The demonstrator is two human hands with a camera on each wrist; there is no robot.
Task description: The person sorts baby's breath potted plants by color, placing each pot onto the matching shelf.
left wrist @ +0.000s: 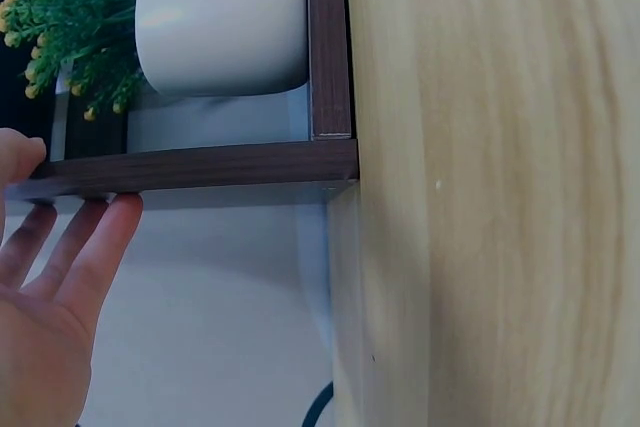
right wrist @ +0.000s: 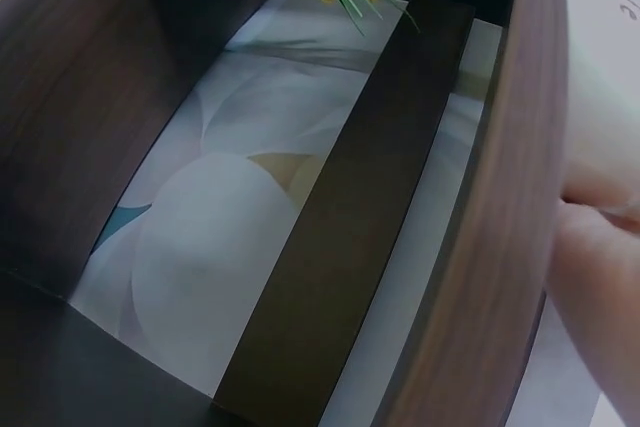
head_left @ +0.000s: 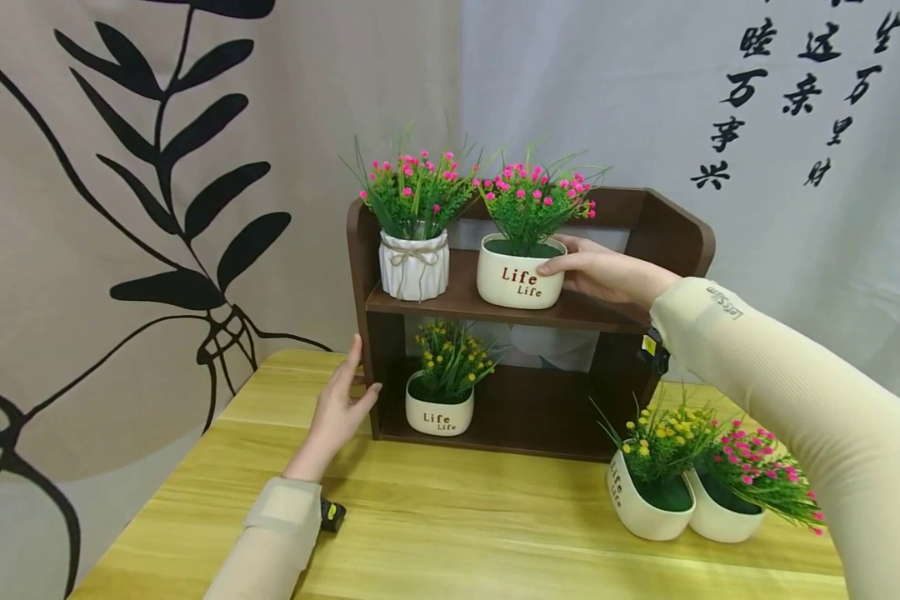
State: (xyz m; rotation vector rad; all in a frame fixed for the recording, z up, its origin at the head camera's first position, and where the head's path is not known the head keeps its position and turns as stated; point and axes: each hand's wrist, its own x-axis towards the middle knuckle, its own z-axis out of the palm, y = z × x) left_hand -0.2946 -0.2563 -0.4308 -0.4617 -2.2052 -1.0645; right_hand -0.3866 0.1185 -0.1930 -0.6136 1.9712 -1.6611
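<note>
At the upper-tier front edge of a dark-brown wooden shelf (head_left: 540, 408), the right grip (head_left: 602, 271) clasps a cream oval pink-flowered pot (head_left: 513, 282); the left grip (head_left: 340, 404) pinches the shelf's left edge.

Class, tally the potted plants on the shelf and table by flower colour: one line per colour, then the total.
Pink-flowered, green-leaved plants in rounded white or cream pots: 3
Yellow-flowered, green-leaved plants in rounded cream pots: 2
Total: 5

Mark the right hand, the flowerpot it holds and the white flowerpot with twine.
Right hand (head_left: 607, 273), head view, middle.
Oval Life flowerpot (head_left: 522, 279), head view, front wall.
White flowerpot with twine (head_left: 416, 280), head view, front below the bow.
</note>
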